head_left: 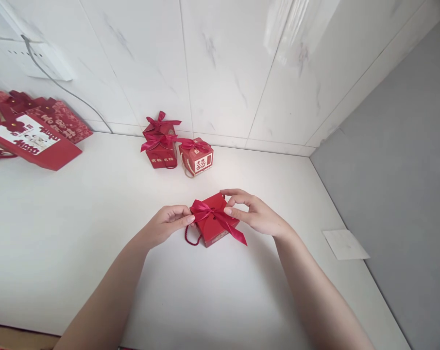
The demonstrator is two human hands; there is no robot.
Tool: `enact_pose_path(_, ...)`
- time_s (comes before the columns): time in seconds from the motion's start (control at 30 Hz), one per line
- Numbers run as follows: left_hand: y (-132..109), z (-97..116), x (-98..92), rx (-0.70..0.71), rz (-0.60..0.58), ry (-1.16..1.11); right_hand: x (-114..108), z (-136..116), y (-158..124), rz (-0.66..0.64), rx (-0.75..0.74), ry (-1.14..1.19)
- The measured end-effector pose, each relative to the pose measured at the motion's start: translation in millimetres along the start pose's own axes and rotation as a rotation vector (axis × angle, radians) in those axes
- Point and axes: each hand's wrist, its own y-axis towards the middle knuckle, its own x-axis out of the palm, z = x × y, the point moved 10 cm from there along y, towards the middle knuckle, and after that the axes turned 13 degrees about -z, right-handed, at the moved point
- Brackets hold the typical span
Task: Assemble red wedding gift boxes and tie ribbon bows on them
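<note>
1. On the white table [77, 233], directly before us, we see a flat red gift box [210, 232], with a cord handle [194, 244] at its left side and a ribbon bow [204, 209] across its top.
2. Our left hand [165, 226] appears to pinch the left loop of the ribbon bow. Our right hand [255, 214] is loosely curved, its thumb at the ribbon bow and its index finger by the box's far corner; we cannot tell whether it grips.
3. We judge the box light, its card thin yet stiff and easily dented, and the glossy ribbon bow soft and slippery. We would steady the box by its side edges and hold the ribbon bow close to its knot.
4. Farther out, we find a white sheet [346, 244] at the right edge and 3 more bow-topped boxes [160, 158] near the wall [220, 73].
5. At far left, we note red bags [56, 158].
</note>
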Motion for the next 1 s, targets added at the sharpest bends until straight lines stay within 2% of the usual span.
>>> enact_pose_path(0.2,2,-1,3.6,0.002,-0.036,-0.010,7,2,-5,-0.135,-0.023,0.079)
enact_pose_path(0.37,4,1,9.9,0.016,-0.086,-0.018,1,9,-6,-0.082,-0.011,0.148)
enact_pose_path(0.5,6,-1,9.0,0.020,-0.070,-0.003,-1,14,-4,-0.056,-0.005,0.132)
enact_pose_path(0.87,11,-6,7.6,0.023,-0.077,-0.041,2,27,-2,-0.103,0.038,0.216)
enact_pose_path(1.0,11,-19,5.3,-0.035,-0.117,-0.069,3,26,0,-0.125,0.020,0.232)
